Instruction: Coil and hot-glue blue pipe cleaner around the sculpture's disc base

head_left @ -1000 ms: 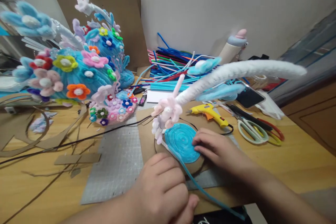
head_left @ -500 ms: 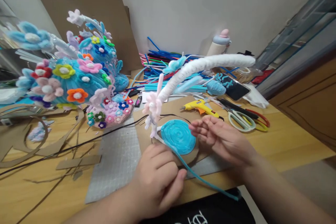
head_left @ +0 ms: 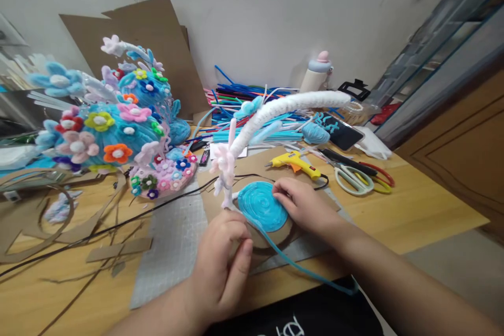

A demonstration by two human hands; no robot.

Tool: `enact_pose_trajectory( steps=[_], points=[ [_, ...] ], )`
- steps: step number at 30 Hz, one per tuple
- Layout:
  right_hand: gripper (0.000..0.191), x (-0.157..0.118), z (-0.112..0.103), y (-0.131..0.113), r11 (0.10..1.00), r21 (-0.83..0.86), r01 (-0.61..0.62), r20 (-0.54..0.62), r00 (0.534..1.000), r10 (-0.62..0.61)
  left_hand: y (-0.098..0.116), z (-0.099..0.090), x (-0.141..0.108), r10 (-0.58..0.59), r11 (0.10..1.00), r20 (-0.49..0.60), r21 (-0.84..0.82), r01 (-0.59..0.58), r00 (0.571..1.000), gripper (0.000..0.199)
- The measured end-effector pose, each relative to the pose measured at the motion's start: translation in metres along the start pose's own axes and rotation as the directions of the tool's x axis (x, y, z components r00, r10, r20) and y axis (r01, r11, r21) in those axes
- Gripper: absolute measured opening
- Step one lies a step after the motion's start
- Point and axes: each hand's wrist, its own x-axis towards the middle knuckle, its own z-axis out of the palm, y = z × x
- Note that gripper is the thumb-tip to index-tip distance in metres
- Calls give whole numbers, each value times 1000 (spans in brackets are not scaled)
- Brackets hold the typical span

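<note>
A blue pipe-cleaner coil forms a flat spiral on a round cardboard base. Its loose tail trails forward over dark cloth. From the left of the coil rises a curved white fuzzy stem, with pink flowers low down and a light blue flower higher up. My left hand is closed at the foot of this stem, fingers curled; what they grip is hidden. The bent fingertips of my right hand are together against the coil's right edge.
Behind the coil lie a yellow glue gun, scissors and a phone. Pipe cleaners are heaped by the wall. Flowered blue pieces stand left. A black cord crosses the cutting mat and cardboard scraps.
My right hand has come down and left onto the coil's right edge, its fingers now bent. My left hand stays curled by the stem's foot. The view has shifted slightly.
</note>
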Motion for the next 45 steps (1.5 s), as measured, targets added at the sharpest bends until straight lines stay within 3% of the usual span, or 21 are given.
enact_pose_trajectory(
  steps=[3, 5, 9, 13, 15, 17, 19, 21, 23, 25, 26, 28, 29, 31, 33, 35, 37, 38, 41, 45],
  points=[
    [11, -11, -1, -8, 984, 158, -79, 141, 988, 57, 1, 0, 2, -2, 999, -32, 33, 3, 999, 19],
    [10, -22, -2, -19, 893, 390, -226, 283, 952, 117, 2, 0, 3, 28, 996, -23, 86, -26, 999, 22],
    [25, -47, 7, -48, 537, 722, -437, 467, 880, 89, 7, 1, 4, 134, 974, 35, 181, -138, 990, 25],
    [30, -65, 25, -65, 52, 821, -569, 564, 821, 85, 16, 2, 0, 93, 988, 34, 124, -96, 995, 26],
    [27, -68, 32, -66, -82, 803, -590, 596, 798, 91, 21, 3, -4, 39, 994, 48, 97, -44, 998, 22],
    [23, -68, 37, -65, -109, 808, -579, 588, 805, 81, 26, 4, -10, 15, 992, 33, 124, -19, 999, 21],
    [20, -67, 40, -64, -95, 821, -562, 567, 823, 31, 29, 4, -17, 16, 976, -35, 217, -8, 999, 23],
    [27, -68, 39, -63, -61, 806, -588, 584, 808, -74, 29, -1, -24, 8, 943, -103, 331, 27, 995, 26],
    [43, -71, 32, -62, 42, 778, -627, 623, 763, -172, 26, -13, -33, -42, 913, -111, 399, 83, 993, 23],
    [51, -77, 19, -59, 213, 781, -588, 622, 763, -175, 20, -33, -43, -123, 870, -181, 453, 193, 976, 13],
    [50, -79, 10, -55, 314, 783, -536, 596, 792, -135, 16, -46, -48, -209, 795, -231, 526, 303, 950, 11],
    [36, -82, -11, -43, 527, 742, -414, 497, 868, -18, 9, -72, -58, -378, 549, -341, 666, 505, 861, 25],
    [30, -81, -21, -33, 627, 691, -359, 424, 904, 50, 7, -84, -62, -441, 432, -354, 722, 541, 825, 32],
    [32, -73, -41, -9, 804, 546, -234, 198, 969, 147, 5, -98, -66, -486, 345, -348, 766, 542, 802, 28],
    [35, -55, -57, 19, 941, 305, -148, -86, 979, 182, 7, -97, -64, -382, 399, -353, 771, 497, 854, 32],
    [33, -29, -68, 46, 983, -56, -172, -269, 951, 151, 11, -80, -55, -284, 489, -291, 775, 399, 914, 43],
    [33, -1, -72, 66, 942, -277, -188, -242, 963, 121, 12, -56, -42, -230, 608, -83, 766, 210, 970, 33],
    [32, 12, -72, 73, 931, -305, -203, -228, 964, 135, 11, -44, -34, -247, 659, 33, 738, 143, 969, 33],
    [29, 41, -66, 84, 916, -336, -221, -153, 972, 179, 4, -16, -13, -327, 739, 158, 657, 148, 932, 42],
    [21, 57, -54, 89, 908, -335, -252, -102, 968, 231, -8, -6, 4, -444, 754, 225, 616, 226, 868, 36]
  ],
)
